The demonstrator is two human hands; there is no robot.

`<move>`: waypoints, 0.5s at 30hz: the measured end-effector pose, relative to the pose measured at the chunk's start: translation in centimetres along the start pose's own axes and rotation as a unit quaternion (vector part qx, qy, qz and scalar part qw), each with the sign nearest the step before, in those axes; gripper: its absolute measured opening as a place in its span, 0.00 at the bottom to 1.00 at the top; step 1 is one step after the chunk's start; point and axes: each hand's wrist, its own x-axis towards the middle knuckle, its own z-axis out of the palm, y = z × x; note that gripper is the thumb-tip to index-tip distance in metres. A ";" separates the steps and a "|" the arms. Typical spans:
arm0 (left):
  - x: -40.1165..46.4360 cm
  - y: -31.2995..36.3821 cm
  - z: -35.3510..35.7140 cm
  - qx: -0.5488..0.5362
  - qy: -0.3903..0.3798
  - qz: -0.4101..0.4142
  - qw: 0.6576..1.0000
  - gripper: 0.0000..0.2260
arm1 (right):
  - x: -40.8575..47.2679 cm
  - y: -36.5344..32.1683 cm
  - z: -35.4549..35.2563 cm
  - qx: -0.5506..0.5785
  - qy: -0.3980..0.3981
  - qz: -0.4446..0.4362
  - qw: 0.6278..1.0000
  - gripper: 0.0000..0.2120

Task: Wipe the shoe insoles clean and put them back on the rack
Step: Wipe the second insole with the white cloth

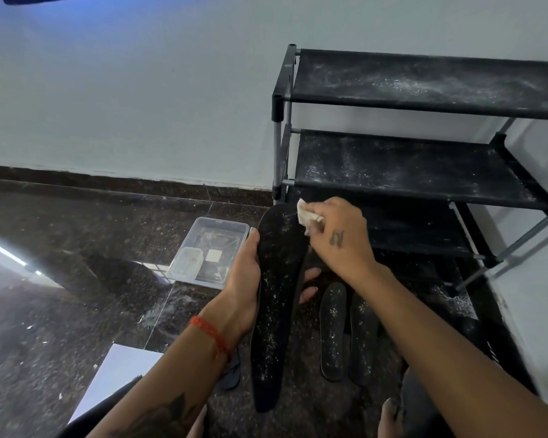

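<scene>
In front of the rack [424, 172], the left hand [244, 279] grips a dusty black insole [277, 298], fingers mostly hidden behind it. Its long axis runs away from the person, toe toward the rack. The right hand [336, 238] pinches a white wipe [306, 214] at the toe.

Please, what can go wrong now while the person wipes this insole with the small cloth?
1. The rack shelves carry white dust, so a wiped insole put back there would likely get dirty again.
2. The left hand holds the long insole only near its middle; it may bend or slip under the wiping cloth in the right hand.
3. Loosened specks may fall onto the two insoles on the floor.
</scene>
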 end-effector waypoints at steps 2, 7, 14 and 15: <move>-0.1 -0.1 0.1 0.012 -0.014 0.012 1.000 0.31 | -0.4 -1.1 0.3 0.060 0.008 -0.036 0.998 0.16; 0.0 -0.3 0.3 0.003 -0.018 0.029 0.999 0.29 | -1.3 -2.6 1.2 0.044 -0.019 -0.131 0.990 0.11; 0.3 -0.1 -0.1 0.019 -0.008 0.001 1.000 0.33 | 0.6 -0.2 -0.4 0.014 0.022 0.003 1.000 0.16; 0.2 -0.1 -0.1 0.028 -0.014 0.008 0.999 0.33 | 0.3 -1.0 -0.1 0.031 0.020 -0.029 0.999 0.16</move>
